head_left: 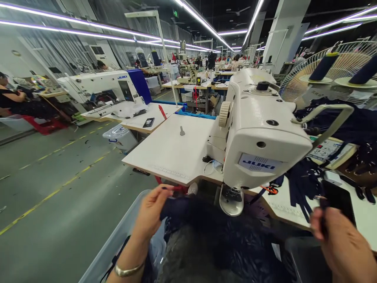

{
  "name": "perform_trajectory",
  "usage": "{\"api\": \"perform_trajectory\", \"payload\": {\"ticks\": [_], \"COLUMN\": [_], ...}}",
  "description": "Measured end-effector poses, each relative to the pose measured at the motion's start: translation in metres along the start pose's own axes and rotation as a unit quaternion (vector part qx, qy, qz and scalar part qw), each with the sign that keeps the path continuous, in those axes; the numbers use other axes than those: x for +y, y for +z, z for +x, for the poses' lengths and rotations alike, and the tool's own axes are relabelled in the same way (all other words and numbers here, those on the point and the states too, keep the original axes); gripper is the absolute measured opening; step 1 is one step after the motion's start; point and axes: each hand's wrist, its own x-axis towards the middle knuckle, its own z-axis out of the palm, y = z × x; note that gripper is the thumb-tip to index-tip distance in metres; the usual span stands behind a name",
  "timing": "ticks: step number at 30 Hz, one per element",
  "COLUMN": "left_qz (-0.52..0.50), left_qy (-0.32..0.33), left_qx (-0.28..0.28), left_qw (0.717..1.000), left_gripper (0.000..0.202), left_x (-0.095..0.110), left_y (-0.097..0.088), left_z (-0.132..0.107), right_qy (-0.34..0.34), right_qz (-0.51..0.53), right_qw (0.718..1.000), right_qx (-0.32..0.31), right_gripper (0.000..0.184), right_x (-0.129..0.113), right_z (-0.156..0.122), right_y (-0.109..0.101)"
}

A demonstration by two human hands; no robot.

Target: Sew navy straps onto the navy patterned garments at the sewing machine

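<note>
My left hand [153,210], a metal bangle on its wrist, pinches the edge of a dark navy garment [224,236]. The cloth hangs in front of me, below the sewing machine head [265,118] marked JUKI. Beneath that head sits a rounded metal plate [232,201]. Over at the right, my right hand [338,232] is closed on a short dark strap [323,208], slightly blurred. Close by on the tabletop lie a bunch of navy straps [303,186] and a black phone-like slab [338,198].
A white sewing table [173,151] extends left of the machine. A pale plastic tub [118,236] stands at my lower left. Farther left is a second JUKI machine [103,88]. Thread cones [324,67] and a large fan [297,70] stand at right. Other people work in the background.
</note>
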Motion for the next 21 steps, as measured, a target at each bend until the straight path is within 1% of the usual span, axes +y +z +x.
{"api": "perform_trajectory", "payload": {"ticks": [1,2,3,4,5,6,7,9,12,15,16,18,21], "left_qz": [0.035,0.12,0.185,0.213,0.224,0.23,0.227,0.224,0.219,0.227,0.239,0.28,0.353], "left_qy": [-0.006,0.004,0.018,0.034,0.044,0.042,0.038,0.033,0.027,0.029,0.039,0.082,0.162], "left_qx": [-0.056,-0.173,-0.284,-0.35,-0.372,-0.383,-0.392,-0.387,-0.384,-0.398,-0.399,-0.392,-0.385], "left_qw": [0.998,0.978,0.941,0.912,0.9,0.894,0.891,0.894,0.897,0.888,0.884,0.872,0.837], "left_gripper": [0.028,0.02,0.016,0.017,0.019,0.021,0.022,0.024,0.018,0.007,0.005,0.006,0.01], "left_x": [0.002,0.003,0.004,0.003,0.002,-0.001,-0.004,-0.01,-0.015,-0.016,-0.016,-0.018,-0.021], "left_y": [0.013,0.028,0.042,0.056,0.069,0.08,0.088,0.097,0.099,0.096,0.095,0.094,0.091], "left_z": [-0.009,-0.019,-0.029,-0.039,-0.047,-0.053,-0.057,-0.061,-0.058,-0.054,-0.053,-0.052,-0.052], "right_qy": [0.026,0.028,0.021,0.007,-0.013,-0.034,-0.057,-0.099,-0.146,-0.17,-0.172,-0.183,-0.225], "right_qz": [0.006,0.016,0.02,0.012,-0.002,-0.019,-0.037,-0.062,-0.07,-0.071,-0.074,-0.076,-0.051], "right_qw": [0.996,0.988,0.975,0.962,0.954,0.948,0.946,0.944,0.943,0.941,0.941,0.941,0.933], "right_qx": [-0.083,-0.149,-0.22,-0.273,-0.301,-0.316,-0.317,-0.308,-0.291,-0.283,-0.281,-0.274,-0.275], "right_gripper": [0.034,0.033,0.035,0.036,0.035,0.032,0.029,0.023,0.018,0.017,0.017,0.016,0.015], "right_x": [-0.009,-0.018,-0.026,-0.033,-0.039,-0.044,-0.048,-0.053,-0.054,-0.051,-0.05,-0.049,-0.05], "right_z": [-0.009,-0.017,-0.026,-0.034,-0.042,-0.048,-0.053,-0.058,-0.06,-0.06,-0.061,-0.062,-0.063], "right_y": [0.014,0.027,0.039,0.049,0.057,0.064,0.068,0.072,0.073,0.075,0.076,0.08,0.084]}}
